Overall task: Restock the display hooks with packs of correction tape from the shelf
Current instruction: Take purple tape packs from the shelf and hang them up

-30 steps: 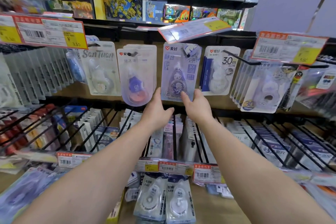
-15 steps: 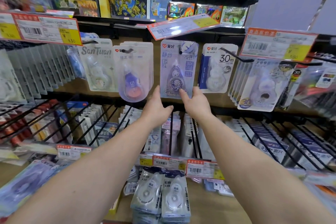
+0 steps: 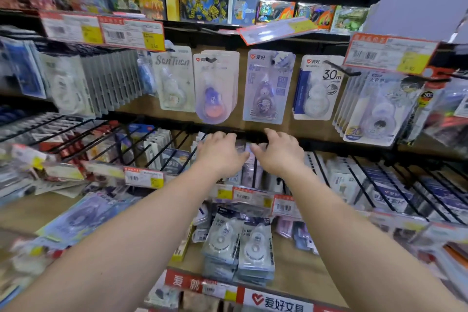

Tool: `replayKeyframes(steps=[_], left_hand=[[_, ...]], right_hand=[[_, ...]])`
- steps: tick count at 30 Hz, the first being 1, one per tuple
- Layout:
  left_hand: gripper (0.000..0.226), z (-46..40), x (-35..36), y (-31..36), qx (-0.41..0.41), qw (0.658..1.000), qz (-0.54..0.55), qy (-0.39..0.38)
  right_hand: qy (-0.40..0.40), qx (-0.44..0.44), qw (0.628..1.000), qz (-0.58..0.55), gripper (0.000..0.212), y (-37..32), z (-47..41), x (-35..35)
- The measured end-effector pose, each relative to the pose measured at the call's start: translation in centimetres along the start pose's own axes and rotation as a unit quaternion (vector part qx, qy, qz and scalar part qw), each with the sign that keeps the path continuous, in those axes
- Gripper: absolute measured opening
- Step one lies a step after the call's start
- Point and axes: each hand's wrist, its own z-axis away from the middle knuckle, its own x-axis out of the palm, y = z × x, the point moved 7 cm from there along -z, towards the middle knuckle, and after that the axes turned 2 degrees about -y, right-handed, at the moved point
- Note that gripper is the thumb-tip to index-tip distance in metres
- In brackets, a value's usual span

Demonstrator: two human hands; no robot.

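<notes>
Between packs. Left hand [image 3: 219, 154] and right hand [image 3: 280, 153]: grip loose, empty, below purple pack [image 3: 268, 87] hanging on upper hook. Spare packs [image 3: 239, 243] stacked on shelf [image 3: 304, 273]. Next likely: reach down, pinch one pack.

A stationery shop is indicated by carded correction tape packs [image 3: 268, 87] hung on display hooks [image 3: 340, 68], barcoded price tags [image 3: 131, 33] clipped above, and boxed toys [image 3: 206, 5] shelved farther back.
</notes>
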Motion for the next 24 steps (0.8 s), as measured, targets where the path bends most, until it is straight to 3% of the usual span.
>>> replayKeyframes(steps=[6,11,18,24], left_hand=[[0.058,4.8,-3.8,-6.2,0.034,0.997,-0.023,0.070],[0.061,10.0,-8.2,-17.1,0.025,0.989,-0.069,0.128],[0.065,17.7,-11.5,-32.2,-0.034,0.989,-0.036,0.139],[0.061,20.2,-8.6,-40.6,-0.095,0.993,-0.036,0.064]], right_hand=[[0.051,-0.066,0.997,-0.005,0.068,-7.5,4.9,0.7],[0.087,-0.110,0.990,-0.024,0.065,-17.7,9.6,3.3],[0.052,-0.180,0.980,-0.071,0.055,-30.1,15.9,9.8],[-0.074,-0.147,0.985,-0.054,0.053,-32.7,18.2,16.8]])
